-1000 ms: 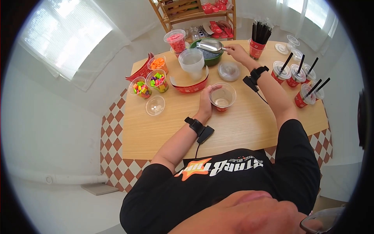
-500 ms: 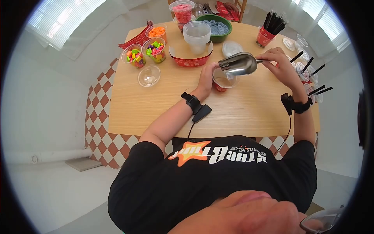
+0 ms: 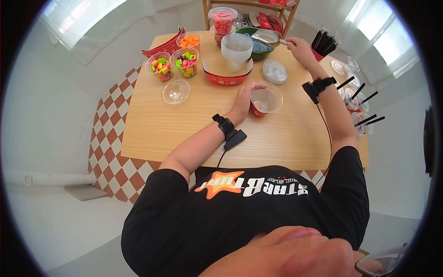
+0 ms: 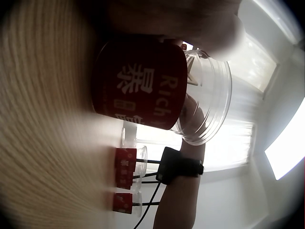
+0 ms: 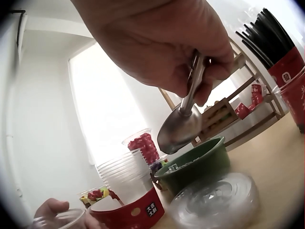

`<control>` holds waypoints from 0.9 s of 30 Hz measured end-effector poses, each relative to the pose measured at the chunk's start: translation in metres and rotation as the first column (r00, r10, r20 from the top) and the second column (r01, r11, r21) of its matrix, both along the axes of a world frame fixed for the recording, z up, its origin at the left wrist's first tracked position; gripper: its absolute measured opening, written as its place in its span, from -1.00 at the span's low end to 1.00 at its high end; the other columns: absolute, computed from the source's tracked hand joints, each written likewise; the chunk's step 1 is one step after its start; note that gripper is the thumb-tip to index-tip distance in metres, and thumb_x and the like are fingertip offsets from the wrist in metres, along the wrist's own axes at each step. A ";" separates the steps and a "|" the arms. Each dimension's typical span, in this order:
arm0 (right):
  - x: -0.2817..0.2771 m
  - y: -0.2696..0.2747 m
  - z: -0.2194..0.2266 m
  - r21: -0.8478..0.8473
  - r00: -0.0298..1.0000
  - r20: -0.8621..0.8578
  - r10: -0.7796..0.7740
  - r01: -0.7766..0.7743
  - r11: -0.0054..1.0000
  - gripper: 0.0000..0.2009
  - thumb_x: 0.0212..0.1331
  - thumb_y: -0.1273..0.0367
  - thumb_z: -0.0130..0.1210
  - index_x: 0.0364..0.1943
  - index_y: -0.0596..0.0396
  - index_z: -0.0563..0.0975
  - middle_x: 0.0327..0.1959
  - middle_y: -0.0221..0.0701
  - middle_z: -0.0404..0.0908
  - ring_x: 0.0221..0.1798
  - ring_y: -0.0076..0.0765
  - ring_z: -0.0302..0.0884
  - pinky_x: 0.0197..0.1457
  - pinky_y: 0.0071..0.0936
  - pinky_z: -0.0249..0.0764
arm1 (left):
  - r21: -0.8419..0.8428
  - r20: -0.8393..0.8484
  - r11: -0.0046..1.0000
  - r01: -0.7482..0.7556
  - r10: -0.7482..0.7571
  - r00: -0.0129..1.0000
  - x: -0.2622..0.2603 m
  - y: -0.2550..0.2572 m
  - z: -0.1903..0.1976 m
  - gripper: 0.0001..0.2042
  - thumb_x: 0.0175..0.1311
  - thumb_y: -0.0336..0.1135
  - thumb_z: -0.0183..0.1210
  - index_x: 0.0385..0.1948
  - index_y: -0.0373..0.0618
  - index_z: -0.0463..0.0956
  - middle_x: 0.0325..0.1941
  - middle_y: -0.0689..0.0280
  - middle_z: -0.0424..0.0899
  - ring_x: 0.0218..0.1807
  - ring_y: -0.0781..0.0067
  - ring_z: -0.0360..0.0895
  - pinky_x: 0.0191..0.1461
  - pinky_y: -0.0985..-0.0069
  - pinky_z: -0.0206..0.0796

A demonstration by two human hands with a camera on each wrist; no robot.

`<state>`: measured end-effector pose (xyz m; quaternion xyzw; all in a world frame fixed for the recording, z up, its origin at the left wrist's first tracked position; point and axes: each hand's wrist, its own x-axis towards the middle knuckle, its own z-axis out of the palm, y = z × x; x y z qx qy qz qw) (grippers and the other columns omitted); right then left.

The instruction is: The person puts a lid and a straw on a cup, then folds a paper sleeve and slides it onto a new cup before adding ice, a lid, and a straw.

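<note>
My left hand (image 3: pixel 243 100) holds a clear plastic cup with a red sleeve (image 3: pixel 259 111) by its left side. The cup stands upright on the table, with something clear low inside it. White lettering shows on the sleeve (image 4: pixel 143 86) in the left wrist view. My right hand (image 3: pixel 302 51) grips the handle of a metal scoop (image 3: pixel 267 37). Its blade hangs over a green bowl (image 5: pixel 214 162) of clear, ice-like cubes (image 3: pixel 261 46) at the back of the table. The right wrist view shows the scoop (image 5: pixel 178 131) tilted down above the bowl's rim.
A stack of clear cups (image 3: pixel 236 46) stands in a red paper tray (image 3: pixel 226 79). Clear lids (image 3: pixel 275 72) lie beside it. Cups of colourful cubes (image 3: pixel 185 62) are at the left. Black straws (image 3: pixel 325 44) and several lidded drinks (image 3: pixel 353 99) stand at the right.
The right hand carried the scoop from the bowl to over the held cup, tipped it there, then moved it back over the bowl. The left hand has stayed on the cup.
</note>
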<state>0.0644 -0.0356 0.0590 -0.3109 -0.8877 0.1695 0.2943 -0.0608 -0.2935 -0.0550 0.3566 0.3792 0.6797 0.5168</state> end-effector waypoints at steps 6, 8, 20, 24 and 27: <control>-0.041 0.021 -0.028 -0.315 0.997 -0.070 0.032 -0.053 0.948 -0.66 0.30 0.21 0.08 -0.10 0.25 0.63 -0.35 -0.25 0.69 -0.33 -0.32 0.59 -0.16 -0.37 0.50 | -0.018 0.034 1.000 -0.001 0.002 0.999 0.002 -0.005 0.010 -0.49 0.46 -0.01 -0.22 0.00 -0.34 0.48 -0.24 0.03 0.66 -0.54 0.32 0.59 -0.60 0.52 0.40; -0.035 0.014 -0.030 -0.482 0.992 -0.123 0.010 -0.069 0.873 -0.58 0.39 0.10 0.06 -0.06 0.26 0.63 -0.27 -0.36 0.68 -0.33 -0.51 0.49 -0.17 -0.45 0.47 | -0.029 0.001 0.999 0.015 -0.015 1.000 0.001 -0.006 0.009 -0.48 0.45 0.00 -0.20 0.00 -0.36 0.49 -0.20 0.05 0.66 -0.42 0.33 0.63 -0.45 0.50 0.47; 0.039 -0.107 -0.048 0.339 0.958 0.083 0.273 -0.285 0.897 -0.82 0.14 0.36 0.25 -0.26 0.18 0.62 -0.18 -0.24 0.62 -0.05 -0.06 0.52 0.03 -0.25 0.49 | 0.077 0.036 0.994 -0.071 0.069 0.997 0.006 -0.002 0.010 -0.52 0.49 -0.14 -0.21 -0.13 -0.41 0.61 -0.06 0.13 0.70 0.07 0.39 0.56 0.28 0.45 0.27; 0.036 -0.103 -0.059 0.384 0.952 0.165 0.256 -0.301 0.873 -0.86 0.10 0.38 0.25 -0.33 0.15 0.61 -0.18 -0.29 0.63 -0.07 -0.08 0.52 0.02 -0.23 0.48 | 0.042 0.051 0.997 -0.059 0.057 0.997 0.005 -0.005 0.014 -0.52 0.49 -0.15 -0.22 -0.13 -0.40 0.61 -0.06 0.13 0.70 0.06 0.39 0.56 0.28 0.45 0.28; 0.034 -0.104 -0.058 0.341 0.954 0.208 0.216 -0.278 0.898 -0.89 0.08 0.42 0.23 -0.33 0.11 0.60 -0.20 -0.29 0.63 -0.07 -0.08 0.52 0.01 -0.25 0.49 | 0.037 0.030 0.998 -0.048 0.047 0.998 0.004 -0.005 0.013 -0.52 0.49 -0.15 -0.22 -0.13 -0.40 0.61 -0.06 0.13 0.69 0.07 0.39 0.56 0.28 0.45 0.28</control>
